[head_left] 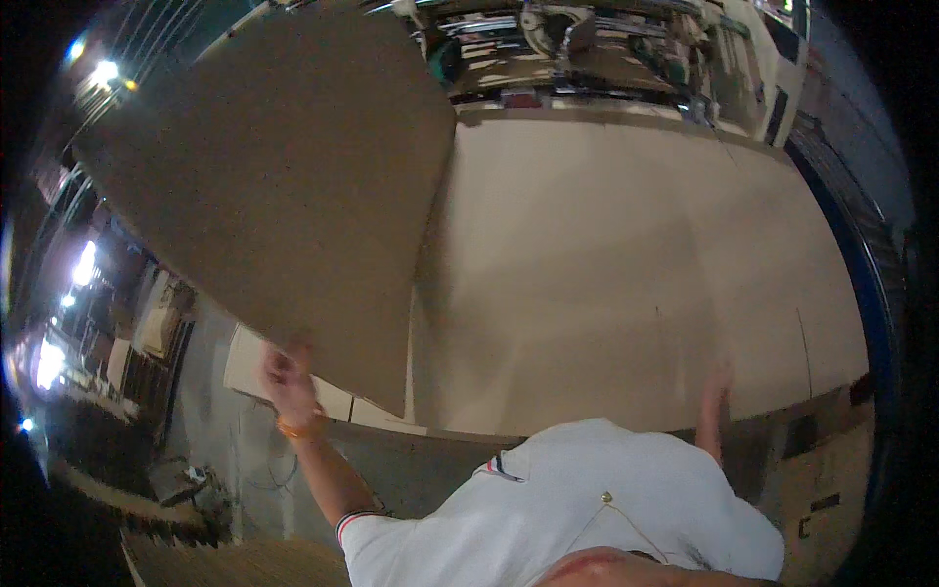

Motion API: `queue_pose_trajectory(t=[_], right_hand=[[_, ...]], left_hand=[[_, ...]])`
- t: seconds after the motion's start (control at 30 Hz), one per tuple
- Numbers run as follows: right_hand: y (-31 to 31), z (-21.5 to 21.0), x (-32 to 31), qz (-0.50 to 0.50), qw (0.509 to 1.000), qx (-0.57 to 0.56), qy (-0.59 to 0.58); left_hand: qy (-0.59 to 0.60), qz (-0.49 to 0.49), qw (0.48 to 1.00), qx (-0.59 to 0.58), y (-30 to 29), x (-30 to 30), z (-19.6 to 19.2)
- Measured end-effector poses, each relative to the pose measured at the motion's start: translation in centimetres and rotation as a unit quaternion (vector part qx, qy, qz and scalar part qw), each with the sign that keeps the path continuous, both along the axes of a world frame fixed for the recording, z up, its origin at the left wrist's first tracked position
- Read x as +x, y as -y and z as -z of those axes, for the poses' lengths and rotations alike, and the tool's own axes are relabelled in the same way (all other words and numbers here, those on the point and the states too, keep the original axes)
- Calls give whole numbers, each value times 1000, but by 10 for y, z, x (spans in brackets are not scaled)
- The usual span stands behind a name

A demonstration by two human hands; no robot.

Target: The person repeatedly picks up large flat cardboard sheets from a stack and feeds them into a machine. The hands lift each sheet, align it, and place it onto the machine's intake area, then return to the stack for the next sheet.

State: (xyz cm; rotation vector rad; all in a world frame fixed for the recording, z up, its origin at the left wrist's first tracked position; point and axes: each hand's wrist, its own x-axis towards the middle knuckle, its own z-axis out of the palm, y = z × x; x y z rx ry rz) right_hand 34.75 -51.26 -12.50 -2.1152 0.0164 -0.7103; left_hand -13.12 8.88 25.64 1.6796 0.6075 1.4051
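A large brown cardboard sheet [284, 196] is tilted up on the left, its near corner pointing down toward me. My left hand [286, 377], with an orange band at the wrist, is closed on the sheet's lower left edge. To the right lies a wide pale board or sheet [587, 264], partly covered by the brown one. My right hand [717, 391] is at the near right part of this pale surface, fingers pointing forward and apparently stretched out with nothing in them. It is blurred, and whether it touches the surface I cannot tell.
A machine [567, 49] with rollers and metal parts stands along the far side. A blue frame edge [849, 254] runs down the right. Brown cardboard [827, 489] with dark printing is at the lower right. Stacked items and bright lamps show at the far left.
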Motion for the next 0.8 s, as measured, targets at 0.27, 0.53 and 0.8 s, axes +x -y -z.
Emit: queue_pose_trajectory(t=[0.27, 0.53, 0.8], right_hand=[[-239, -299, 42, -449, 706, 457, -301], [-403, -315, 92, -439, 741, 226, -455], [-517, -261, 119, -344, 834, 143, -408]], left_hand=[[-414, 185, 815, 361, 79, 61, 85], [-439, -34, 840, 315, 49, -8, 185], [-380, -61, 867, 317, 95, 29, 189]])
